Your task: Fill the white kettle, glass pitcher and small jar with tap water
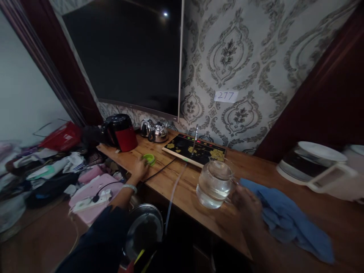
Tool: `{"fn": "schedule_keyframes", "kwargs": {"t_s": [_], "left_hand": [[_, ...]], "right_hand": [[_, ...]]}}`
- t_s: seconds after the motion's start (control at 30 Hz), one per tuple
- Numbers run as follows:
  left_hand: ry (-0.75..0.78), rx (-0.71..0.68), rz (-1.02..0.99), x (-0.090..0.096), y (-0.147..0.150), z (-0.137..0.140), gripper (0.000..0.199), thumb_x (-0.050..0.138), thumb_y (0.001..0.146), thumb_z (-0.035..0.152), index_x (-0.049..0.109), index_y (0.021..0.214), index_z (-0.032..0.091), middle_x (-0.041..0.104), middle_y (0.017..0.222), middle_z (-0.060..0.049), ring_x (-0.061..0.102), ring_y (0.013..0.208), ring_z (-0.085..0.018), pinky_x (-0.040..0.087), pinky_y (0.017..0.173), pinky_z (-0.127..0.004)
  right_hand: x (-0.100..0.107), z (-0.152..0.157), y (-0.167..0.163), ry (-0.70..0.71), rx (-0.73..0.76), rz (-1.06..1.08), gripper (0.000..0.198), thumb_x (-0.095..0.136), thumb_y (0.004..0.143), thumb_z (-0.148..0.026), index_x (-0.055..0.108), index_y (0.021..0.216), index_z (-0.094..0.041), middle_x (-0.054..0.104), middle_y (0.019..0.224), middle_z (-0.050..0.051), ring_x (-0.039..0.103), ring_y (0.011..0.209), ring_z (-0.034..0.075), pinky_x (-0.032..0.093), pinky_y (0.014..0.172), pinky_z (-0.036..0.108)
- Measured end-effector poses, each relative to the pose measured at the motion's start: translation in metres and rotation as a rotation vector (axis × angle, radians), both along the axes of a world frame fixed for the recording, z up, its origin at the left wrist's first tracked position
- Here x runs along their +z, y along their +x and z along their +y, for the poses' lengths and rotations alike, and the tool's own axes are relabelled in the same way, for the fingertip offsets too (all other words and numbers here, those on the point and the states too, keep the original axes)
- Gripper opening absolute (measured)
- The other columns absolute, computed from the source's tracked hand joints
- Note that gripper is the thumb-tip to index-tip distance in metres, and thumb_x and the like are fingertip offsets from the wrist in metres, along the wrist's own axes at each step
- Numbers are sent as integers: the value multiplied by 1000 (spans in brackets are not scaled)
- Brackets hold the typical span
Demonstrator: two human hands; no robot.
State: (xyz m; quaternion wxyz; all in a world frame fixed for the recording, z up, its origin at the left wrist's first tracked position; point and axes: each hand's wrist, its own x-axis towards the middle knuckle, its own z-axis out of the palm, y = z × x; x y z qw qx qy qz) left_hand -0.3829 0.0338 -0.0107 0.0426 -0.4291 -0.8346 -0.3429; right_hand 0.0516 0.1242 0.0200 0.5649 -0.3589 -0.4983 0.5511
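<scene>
My right hand (247, 201) is closed round the handle of a clear glass teapot (214, 185), partly filled with clear liquid. The teapot is over the front of the wooden counter, just in front of a black electric tea stove (184, 146) with gold flowers. A thin curved spout rises from the stove. To the left, my left hand (140, 167) has its fingers at the near rim of a small round green lid (149, 159). They seem to grip it, though the fingertips are partly hidden.
A blue cloth (290, 216) and a white-handled glass jug (315, 167) lie to the right. Two steel kettles (158, 132) and a red-black appliance (122, 132) stand at the back left. A tube (174, 189) hangs over the edge, near a metal bin (145, 227).
</scene>
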Motion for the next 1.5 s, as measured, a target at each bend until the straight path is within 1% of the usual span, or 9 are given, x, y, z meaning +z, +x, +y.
{"fn": "schedule_keyframes", "kwargs": {"t_s": [0.17,0.33,0.53,0.63,0.83,0.97,1.07,1.3,1.5], "left_hand": [[108,41,-60,12,0,-2,11,60,74,29,57,67,21,70,95,-16,64,96,-31,51,93,-44],[241,55,-164,32,17,-12,27,58,78,45,56,66,21,61,64,-5,62,70,-23,53,68,-34],[580,-210,-862,72,97,-25,62,80,58,69,69,84,14,69,71,-2,66,64,-20,58,62,-32],[582,-362,-1016,94,144,-24,56,84,59,62,71,87,14,73,77,-5,69,65,-20,58,58,-31],[476,-678,-1189,127,212,-5,46,78,71,57,73,90,15,74,69,-9,71,59,-25,56,49,-33],[451,-789,-1262,139,242,9,40,75,76,53,74,90,16,77,76,-11,76,79,-32,62,59,-37],[464,-814,-1280,144,259,17,38,78,73,50,74,87,16,78,80,-10,76,85,-32,64,66,-39],[543,-830,-1235,149,284,25,30,78,71,42,73,85,16,78,90,-7,74,94,-27,61,71,-31],[396,-884,-1281,152,278,29,48,73,76,60,69,92,14,75,78,-8,71,60,-22,55,51,-31]], "right_hand": [[10,-3,-10,-65,-4,80,50,82,66,-64,55,59,-22,38,47,-9,33,44,8,29,45,24],[16,-3,-15,-79,15,108,57,83,61,-67,47,54,-23,35,47,-9,30,44,8,26,44,24],[15,-6,-4,101,-90,-4,40,75,76,-61,63,78,-23,58,67,-3,53,63,15,44,60,27],[26,-16,5,217,-241,-44,38,74,80,-54,66,101,-24,67,93,3,62,86,20,51,78,33],[67,-27,12,460,-46,-223,42,66,90,-46,62,126,-25,67,123,12,64,112,27,55,89,41],[91,-21,7,680,64,-347,69,64,90,-54,44,151,-27,51,152,14,58,128,33,55,96,47],[105,-16,4,866,71,-535,86,69,86,-60,33,158,-30,35,164,12,41,146,36,42,114,54],[122,-5,-6,1030,110,-748,88,78,79,-52,40,155,-30,38,161,12,39,145,38,34,118,58],[121,26,-14,914,84,-530,63,74,81,-46,60,139,-26,61,136,12,57,127,31,44,111,49]]}}
